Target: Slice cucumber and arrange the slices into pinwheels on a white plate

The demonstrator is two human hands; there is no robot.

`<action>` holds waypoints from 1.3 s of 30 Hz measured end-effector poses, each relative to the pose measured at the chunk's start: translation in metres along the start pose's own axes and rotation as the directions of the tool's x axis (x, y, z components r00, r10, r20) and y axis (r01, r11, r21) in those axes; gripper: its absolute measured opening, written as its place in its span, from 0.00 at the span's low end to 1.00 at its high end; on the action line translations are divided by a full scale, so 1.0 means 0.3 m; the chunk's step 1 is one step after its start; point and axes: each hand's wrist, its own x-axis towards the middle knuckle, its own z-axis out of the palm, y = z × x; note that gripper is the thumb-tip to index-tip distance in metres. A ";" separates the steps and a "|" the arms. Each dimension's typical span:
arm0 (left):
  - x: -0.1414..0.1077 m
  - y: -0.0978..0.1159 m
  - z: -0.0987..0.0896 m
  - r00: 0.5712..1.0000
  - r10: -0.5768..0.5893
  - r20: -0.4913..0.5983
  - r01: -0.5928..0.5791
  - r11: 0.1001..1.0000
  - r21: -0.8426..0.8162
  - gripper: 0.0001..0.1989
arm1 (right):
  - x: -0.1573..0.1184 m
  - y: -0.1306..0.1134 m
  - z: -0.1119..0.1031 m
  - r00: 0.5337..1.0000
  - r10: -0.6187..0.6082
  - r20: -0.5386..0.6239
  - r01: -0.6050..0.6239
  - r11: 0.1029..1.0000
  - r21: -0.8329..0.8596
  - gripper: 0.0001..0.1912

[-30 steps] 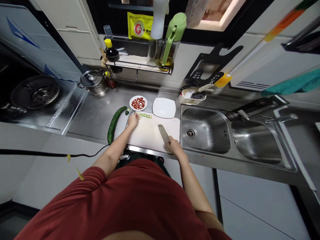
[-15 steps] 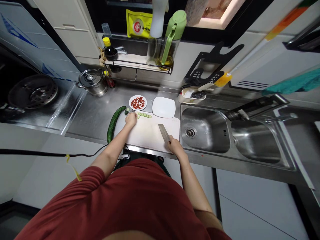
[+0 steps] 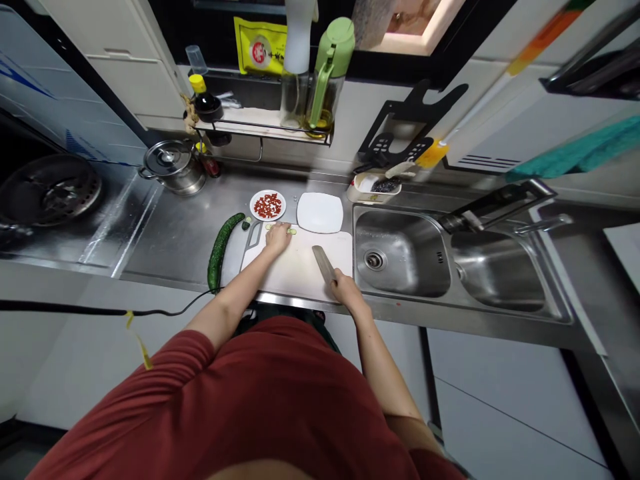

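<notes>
Kitchen knife (image 3: pixel 323 262) gripped in right hand (image 3: pixel 345 290) over white cutting board (image 3: pixel 297 277), blade pointed away and leftward, long axis diagonal; bare board seen between it and left hand (image 3: pixel 279 238). Cucumber slices (image 3: pixel 292 231) partly covered by left hand, its grip not tellable; board's right edge bordered by sink (image 3: pixel 410 270). Beyond, red emblem (image 3: pixel 260 53) seen on yellow pouch (image 3: pixel 274 45), lettering illegible.

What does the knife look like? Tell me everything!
The knife has a long, flat, grey blade that looks like metal. The right hand grips its handle, mostly hiding it. The blade points away from the person and slants left, over the white cutting board. I can't tell whether they touch.
</notes>
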 end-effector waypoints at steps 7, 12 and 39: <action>0.033 0.027 0.025 0.999 0.017 0.048 -0.021 0.996 0.088 0.15 | -0.014 0.000 0.000 1.000 0.022 0.005 -0.022 1.000 0.003 0.14; 0.046 0.035 0.028 1.000 0.012 0.029 -0.014 0.998 0.061 0.13 | -0.023 0.005 0.000 1.000 0.018 -0.006 -0.018 1.000 0.002 0.13; -0.193 -0.041 0.052 0.979 -0.203 0.023 0.204 0.970 -0.132 0.09 | -0.037 -0.191 0.019 0.993 -0.105 0.057 0.109 0.991 -0.081 0.14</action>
